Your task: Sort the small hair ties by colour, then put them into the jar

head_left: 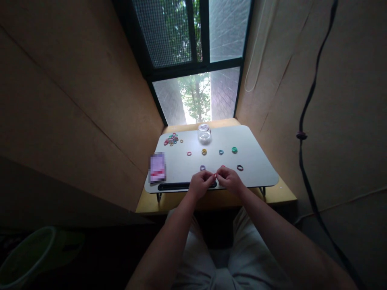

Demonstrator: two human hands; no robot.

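Green bin (pixel 28 257): one, with a curved rim, on your far left in the shade.
Counter (pixel 178 169): one white, smooth board with rounded corners, its long axis running left to right, on dark legs over a yellow ledge (pixel 279 196).
Packet (pixel 157 166): one, purple and pinkish, blurred into blocks, its long axis pointing away from you.
Ring pile (pixel 171 139): many small coloured bands heaped loosely, too tangled to count; one lone band (pixel 182 141) lies just to its right.
Black strip (pixel 173 186): one, long and narrow, lying left to right along your near edge.
Pink ring (pixel 189 153): one spot, round, lying flat.
Left hand (pixel 201 183): your fingers pinch narrowly on the red-orange band.
Middle column: one lilac ring (pixel 202 167) near you, one yellow ring cluster (pixel 204 152) beyond, one clear, rounded jar (pixel 204 135) farthest.
Red-orange band (pixel 215 175): one, between your two hands above the near edge; too small to tell which way its long axis points.
Blue ring (pixel 221 152): one spot, beyond your hands.
Red ring (pixel 223 166): one, partly hidden behind your right hand.
Right hand (pixel 229 179): your fingers close narrowly on the same red-orange band.
Green ring cluster (pixel 234 150): one, round.
Dark ring (pixel 240 167): one spot, mottled, nearer you.
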